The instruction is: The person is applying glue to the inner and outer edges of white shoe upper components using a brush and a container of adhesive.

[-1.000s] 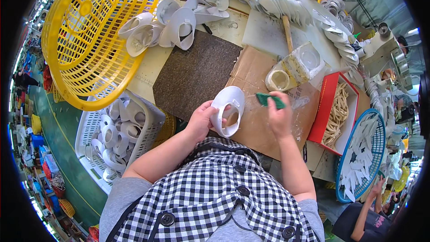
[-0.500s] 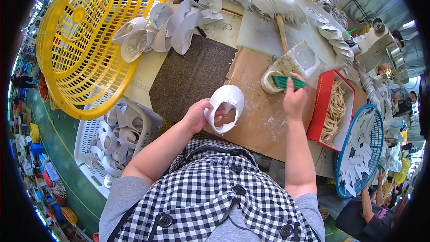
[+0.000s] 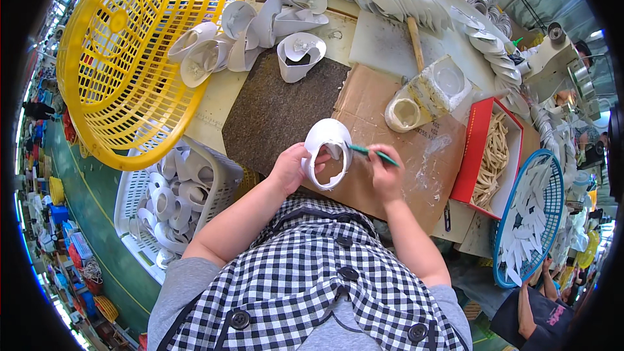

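Note:
My left hand (image 3: 289,168) grips the side of a white shoe upper (image 3: 328,132), a curved piece with a large oval opening, above the cardboard. In my right hand (image 3: 389,178) is a slim green hand tool (image 3: 386,156), seen nearly edge-on. Its tip meets the upper's right edge by the opening. Beyond, on the cardboard (image 3: 372,101), stands a round pot (image 3: 399,116) with a pale crusted rim, joined or set against a smeared clear container (image 3: 434,94). Another white upper (image 3: 298,71) stands on the dark mat (image 3: 273,110).
At left are a yellow basket (image 3: 83,131) and a white crate (image 3: 224,188) of white uppers. Right of the cardboard lie a red box (image 3: 472,151) of beige strips and a blue basket (image 3: 554,214) of white pieces. A wooden-handled tool (image 3: 415,42) and rows of white pieces (image 3: 403,5) lie behind.
My right hand has brought the green tool from above the pot leftward to the held upper. One upper at the mat's back edge has tipped over to the right.

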The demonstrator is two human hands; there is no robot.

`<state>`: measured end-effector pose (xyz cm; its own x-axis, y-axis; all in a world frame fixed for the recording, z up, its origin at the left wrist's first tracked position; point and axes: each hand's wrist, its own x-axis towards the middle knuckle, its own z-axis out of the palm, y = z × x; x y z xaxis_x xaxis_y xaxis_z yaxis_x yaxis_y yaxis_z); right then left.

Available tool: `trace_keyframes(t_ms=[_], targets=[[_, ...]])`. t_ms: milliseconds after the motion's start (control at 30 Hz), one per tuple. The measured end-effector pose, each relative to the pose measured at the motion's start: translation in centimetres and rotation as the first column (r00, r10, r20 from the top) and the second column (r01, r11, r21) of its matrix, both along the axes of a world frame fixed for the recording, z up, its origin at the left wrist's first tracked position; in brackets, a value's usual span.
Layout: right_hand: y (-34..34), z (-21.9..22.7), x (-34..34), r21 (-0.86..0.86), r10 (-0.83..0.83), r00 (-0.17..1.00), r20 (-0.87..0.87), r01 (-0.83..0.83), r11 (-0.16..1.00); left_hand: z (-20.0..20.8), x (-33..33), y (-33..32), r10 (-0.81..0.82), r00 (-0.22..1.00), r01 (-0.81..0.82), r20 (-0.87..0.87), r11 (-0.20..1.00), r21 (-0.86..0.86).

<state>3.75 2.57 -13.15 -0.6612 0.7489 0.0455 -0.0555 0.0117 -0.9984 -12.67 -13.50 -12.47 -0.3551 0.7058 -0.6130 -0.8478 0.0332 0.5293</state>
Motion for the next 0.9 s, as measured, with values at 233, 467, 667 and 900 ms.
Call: trace_keyframes(t_ms=[233,467,667,900], targets=[[-4.7,3.7,3.8,-0.205,-0.111,0.983,-0.148,0.079,0.975,1.1,0.6,-0.2,0.079,0.918,-0.153,0.389,0.975,0.163],[-3.2,7.8,1.8,-0.032,-0.056,0.950,-0.309,0.048,0.998,3.5,1.5,1.0,0.012,0.747,-0.378,0.665,0.830,0.410],[-3.8,8.1,2.6,0.120,-0.005,0.927,-0.376,0.054,0.991,8.3,2.3,0.7,0.175,0.872,-0.363,0.457,0.858,0.363],[-1.9,11.8,1.5,0.682,0.189,0.944,-0.270,0.048,0.730,10.8,3.5,0.6,0.256,0.953,-0.301,0.159,0.840,0.452]])
